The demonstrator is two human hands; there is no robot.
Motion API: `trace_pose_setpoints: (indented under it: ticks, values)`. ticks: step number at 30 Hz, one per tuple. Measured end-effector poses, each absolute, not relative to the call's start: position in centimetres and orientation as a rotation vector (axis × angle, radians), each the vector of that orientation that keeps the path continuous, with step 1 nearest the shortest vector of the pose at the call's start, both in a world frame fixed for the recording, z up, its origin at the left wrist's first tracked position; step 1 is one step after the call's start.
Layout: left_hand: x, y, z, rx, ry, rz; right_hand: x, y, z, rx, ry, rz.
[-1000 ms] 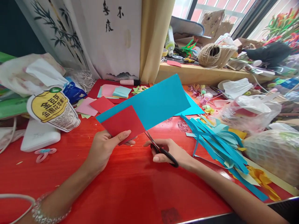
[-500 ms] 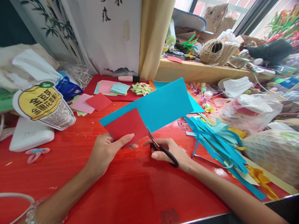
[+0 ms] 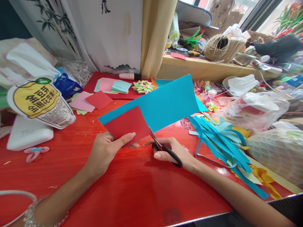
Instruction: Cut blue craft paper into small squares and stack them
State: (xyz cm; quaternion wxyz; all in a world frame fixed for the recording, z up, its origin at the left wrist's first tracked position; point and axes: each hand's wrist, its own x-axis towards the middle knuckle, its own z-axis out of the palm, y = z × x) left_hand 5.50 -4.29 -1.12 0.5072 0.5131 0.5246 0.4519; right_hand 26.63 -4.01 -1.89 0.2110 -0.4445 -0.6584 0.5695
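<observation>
My left hand [image 3: 111, 148] pinches a red paper square [image 3: 127, 126] laid over the lower left part of a long blue paper sheet [image 3: 170, 102], thumb on top and fingers beneath. Both papers are held up above the table. My right hand [image 3: 174, 151] has its fingers through the handles of black-handled scissors [image 3: 165, 149]. The scissor blades point up and left, at the lower edge of the blue sheet, close to the red square's right corner. Whether the blades are biting into the paper is hard to tell.
On the red table [image 3: 132, 192], blue paper strips [image 3: 220, 145] lie in a heap at right. Behind are stacked paper squares [image 3: 120, 86] and a folded paper flower [image 3: 143, 86]. A yellow-labelled cup-shaped cutout [image 3: 42, 101] leans at left, above a white box [image 3: 29, 132]. Plastic bags [image 3: 258, 107] crowd the right.
The view has shifted slightly. Both hands keep their holds on the papers and the scissors, and the blades stay at nearly the same place by the blue sheet's lower edge.
</observation>
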Motion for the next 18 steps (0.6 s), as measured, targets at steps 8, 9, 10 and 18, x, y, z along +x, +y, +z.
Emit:
trace_pose_setpoints:
  ticks: [8, 9, 10, 18]
  values:
    - [5.44, -4.38, -1.05, 1.283, 1.294, 1.083, 26.53, -4.20, -1.62, -1.248, -1.791, 1.584]
    - [5.47, -4.39, -1.04, 1.285, 1.295, 1.081, 26.48, -4.25, -1.56, -1.252, -1.782, 1.589]
    - [5.50, -4.40, -1.04, 1.285, 1.294, 1.081, 26.42, -4.30, -1.51, -1.256, -1.773, 1.592]
    - [5.54, -4.34, -1.27, 1.281, 1.275, 1.087, 26.00, -4.58, -1.65, -1.182, -1.735, 1.595]
